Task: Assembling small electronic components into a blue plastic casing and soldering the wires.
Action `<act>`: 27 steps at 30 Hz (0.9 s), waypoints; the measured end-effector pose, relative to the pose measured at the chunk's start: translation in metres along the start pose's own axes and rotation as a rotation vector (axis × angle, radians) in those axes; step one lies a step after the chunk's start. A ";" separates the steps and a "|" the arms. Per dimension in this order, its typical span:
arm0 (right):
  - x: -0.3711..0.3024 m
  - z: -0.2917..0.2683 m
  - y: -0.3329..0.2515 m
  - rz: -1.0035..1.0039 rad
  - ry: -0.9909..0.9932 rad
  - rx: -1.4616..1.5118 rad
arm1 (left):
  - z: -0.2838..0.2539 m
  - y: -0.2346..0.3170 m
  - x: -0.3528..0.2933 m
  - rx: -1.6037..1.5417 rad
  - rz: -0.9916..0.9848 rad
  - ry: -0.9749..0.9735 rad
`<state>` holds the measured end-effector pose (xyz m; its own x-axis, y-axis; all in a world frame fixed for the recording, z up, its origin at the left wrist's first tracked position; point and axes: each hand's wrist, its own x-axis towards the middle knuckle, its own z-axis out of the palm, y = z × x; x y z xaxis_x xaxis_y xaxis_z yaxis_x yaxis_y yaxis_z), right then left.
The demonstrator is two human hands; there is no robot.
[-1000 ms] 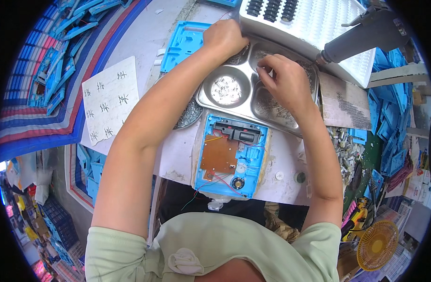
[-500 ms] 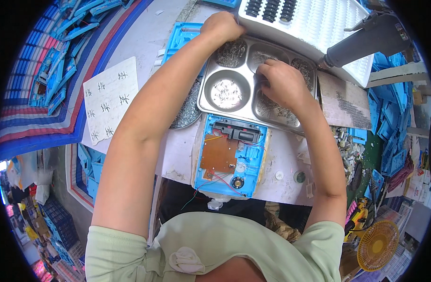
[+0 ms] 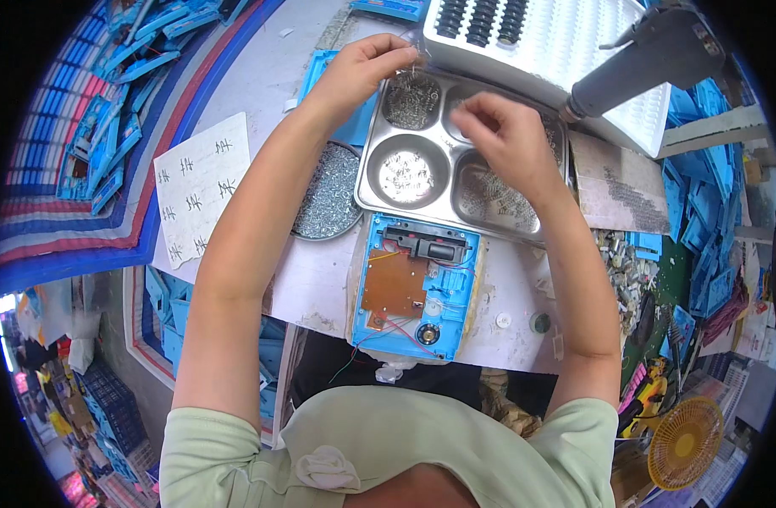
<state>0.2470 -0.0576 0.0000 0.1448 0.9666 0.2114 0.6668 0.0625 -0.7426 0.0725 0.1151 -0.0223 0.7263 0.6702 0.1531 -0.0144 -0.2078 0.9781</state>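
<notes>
A steel compartment tray (image 3: 373, 201) full of small metal parts lies across the middle of the table. Over its far left round compartment is my left hand (image 3: 354, 74), thumb and forefinger pinched together; what they hold is too small to name. My right hand (image 3: 510, 142) hovers above the right half of the tray with fingers curled inward. Its fingertips are slightly blurred, and anything in them is hidden. Nearer to me sits an open blue plastic casing (image 3: 452, 326) with a brown circuit board (image 3: 392, 284), a black battery holder (image 3: 430, 245), a round speaker (image 3: 428, 334) and loose wires.
Left of the tray is a round dish of small metal pieces (image 3: 328, 195), with a handwritten paper (image 3: 203, 188) farther left. A white foam tray (image 3: 566, 42) holds black coils (image 3: 481, 19). A grey electric screwdriver (image 3: 642, 63) juts in from the right. Blue casings (image 3: 709, 203) pile up on the right.
My left hand has drawn back slightly left from the tray's far edge, fingers now pinched. My right hand has lifted a little out of the tray. The blue casing stays put.
</notes>
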 end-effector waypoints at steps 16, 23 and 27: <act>-0.011 -0.001 -0.022 0.399 -0.125 0.845 | 0.049 0.056 -0.063 -0.616 -0.297 -0.277; -0.026 -0.011 -0.009 0.432 -0.275 1.108 | 0.063 0.059 -0.070 -0.389 -0.276 -0.220; -0.045 -0.002 -0.012 0.351 -0.049 0.991 | 0.066 0.056 -0.071 -0.472 -0.442 -0.241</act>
<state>0.2340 -0.1024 0.0005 0.1696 0.9774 -0.1261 -0.3063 -0.0693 -0.9494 0.0659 0.0086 0.0125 0.8647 0.4319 -0.2563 0.0603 0.4173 0.9068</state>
